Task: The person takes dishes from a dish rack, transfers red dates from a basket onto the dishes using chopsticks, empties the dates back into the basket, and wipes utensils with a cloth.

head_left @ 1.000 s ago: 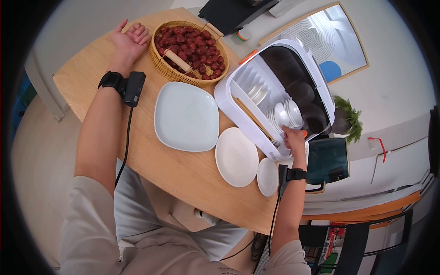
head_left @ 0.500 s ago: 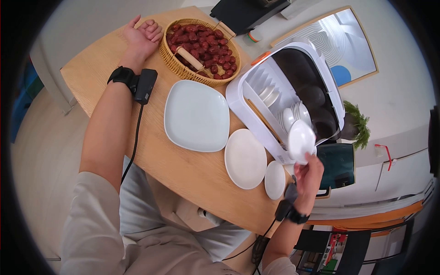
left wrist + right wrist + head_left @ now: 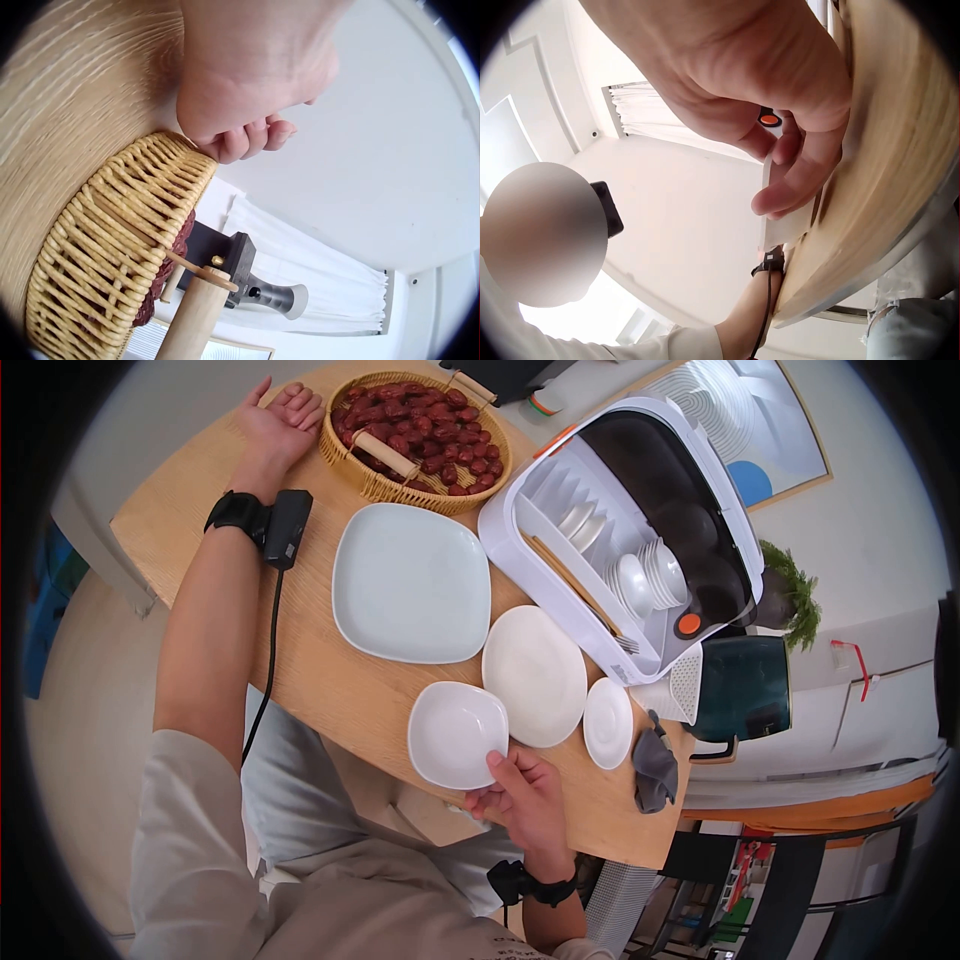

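Note:
My right hand (image 3: 525,800) pinches the near rim of a small white bowl (image 3: 455,730), thumb on top, by the table's front edge. In the right wrist view the fingers curl under the bowl (image 3: 784,214), close over the wood. Just beyond it lie a white oval plate (image 3: 535,675), a smaller oval dish (image 3: 608,722) and a large pale square plate (image 3: 410,585). My left hand (image 3: 283,422) rests palm up on the table with its fingers loosely curled and nothing in them. Beside it stands a wicker basket (image 3: 112,247) of red dates (image 3: 425,435).
A white dish box (image 3: 570,615) with its dark lid raised holds stacked bowls (image 3: 645,580), small dishes, chopsticks and a fork. To its right are a dark green appliance (image 3: 740,690) and a grey cloth (image 3: 655,775). The table's front edge runs close to my lap.
My right hand has lifted a white bowl out of the dish box and brought it left and toward me to the table's front edge. The left hand stays by the basket.

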Available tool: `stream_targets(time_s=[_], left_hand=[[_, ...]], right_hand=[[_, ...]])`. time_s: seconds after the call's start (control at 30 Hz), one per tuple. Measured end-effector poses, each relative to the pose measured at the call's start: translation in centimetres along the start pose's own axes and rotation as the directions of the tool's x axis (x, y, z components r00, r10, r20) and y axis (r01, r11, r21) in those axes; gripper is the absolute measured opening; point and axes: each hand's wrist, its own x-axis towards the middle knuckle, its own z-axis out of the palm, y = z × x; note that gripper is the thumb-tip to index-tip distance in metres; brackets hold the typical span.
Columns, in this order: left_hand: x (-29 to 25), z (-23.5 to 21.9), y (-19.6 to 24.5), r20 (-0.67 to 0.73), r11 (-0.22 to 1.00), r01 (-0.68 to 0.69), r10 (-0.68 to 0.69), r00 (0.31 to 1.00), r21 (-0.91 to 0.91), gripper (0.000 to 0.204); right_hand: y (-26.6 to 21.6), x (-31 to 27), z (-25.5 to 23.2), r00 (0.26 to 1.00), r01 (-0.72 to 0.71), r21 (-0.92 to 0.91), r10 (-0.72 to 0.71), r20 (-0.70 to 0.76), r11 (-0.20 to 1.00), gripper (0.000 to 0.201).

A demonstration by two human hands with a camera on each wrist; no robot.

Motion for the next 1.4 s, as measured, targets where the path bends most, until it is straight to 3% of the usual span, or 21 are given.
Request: stream_targets(time_s=[0.43,0.5,0.57,0.63,0.7,0.77,0.83,0.9,0.97,1.0,1.03,1.1,1.17,1.23,1.37,1.4], left_hand=[[-0.1,0.2,0.1,-0.022,0.999,0.032,-0.032,0.999,-0.029,0.037],[-0.1,0.1,0.1,-0.009,0.999,0.041,-0.041,0.999,-0.028,0.037],[-0.1,0.2,0.0,-0.012,0.999,0.031,-0.031,0.999,-0.031,0.039],[-0.2,0.4,-0.1,-0.002,0.999,0.044,-0.044,0.999,-0.03,0.039],[-0.3,0.5,-0.1,-0.009,0.999,0.031,-0.031,0.999,-0.03,0.039],[-0.4,0.5,-0.1,-0.013,0.999,0.031,-0.031,0.999,-0.019,0.039],[-0.3,0.7,-0.1,-0.016,1.0,0.021,-0.021,1.0,-0.007,0.039],[-0.4,0.8,-0.1,-0.068,1.0,0.016,-0.016,0.998,-0.003,0.039],[-0.4,0.9,0.0,-0.054,1.0,0.019,-0.019,0.998,0.002,0.039],[-0.4,0.9,0.0,-0.055,1.0,0.021,-0.021,0.998,-0.002,0.039],[-0.3,0.8,-0.1,-0.06,1.0,0.026,-0.026,0.998,-0.007,0.038],[0.0,0.3,0.1,-0.049,0.999,0.049,-0.049,0.998,-0.002,0.038],[0.0,0.4,0.1,-0.017,0.999,0.031,-0.03,0.999,0.024,0.038],[-0.1,0.3,0.2,-0.022,0.998,0.051,-0.05,0.998,0.048,0.036],[0.8,-0.5,0.8,-0.002,0.995,0.039,-0.039,0.999,0.091,0.031],[1.0,-0.8,1.0,0.058,0.995,0.039,-0.045,0.997,0.096,0.031]], right_hand=[[-0.7,0.4,0.5,0.994,-0.106,0.126,0.109,-0.018,0.986,0.032],[-2.0,-0.4,-0.3,0.978,-0.207,-0.082,0.207,-0.015,0.975,0.023],[-3.8,-0.8,-2.5,0.998,0.017,-0.231,-0.03,-0.054,0.973,0.015],[-6.8,-0.6,-4.8,0.909,0.354,-0.291,-0.4,-0.117,0.889,0.012],[-10.2,-0.9,-5.5,0.828,0.458,-0.376,-0.541,-0.149,0.805,0.009],[-11.5,-1.8,-4.0,0.791,0.504,-0.355,-0.586,-0.176,0.787,0.007],[-11.8,-2.0,-2.7,0.78,0.503,-0.613,-0.625,0.018,0.61,0.015],[-11.7,-1.4,-1.7,0.752,0.54,-0.581,-0.659,0.008,0.609,0.02],[-12.4,-1.7,-0.9,0.756,0.566,-0.637,-0.638,0.147,0.524,0.012],[-13.0,-2.0,-0.5,0.652,0.658,-0.646,-0.722,0.233,0.386,0.015],[-13.6,-2.1,0.0,0.652,0.657,-0.642,-0.725,0.221,0.395,0.015],[-14.0,-2.2,0.7,0.291,0.923,-0.364,-0.839,0.46,0.12,0.02],[-12.9,-2.0,2.0,0.105,0.982,-0.187,-0.909,0.404,0.031,0.021],[-13.1,0.2,2.4,-0.409,0.913,0.14,-0.849,0.335,-0.384,0.019],[-13.1,-1.2,2.6,-0.325,0.943,0.115,-0.939,0.111,-0.313,0.023],[-12.8,-1.6,2.2,-0.236,0.972,0.047,-0.963,0.129,-0.231,0.022]])
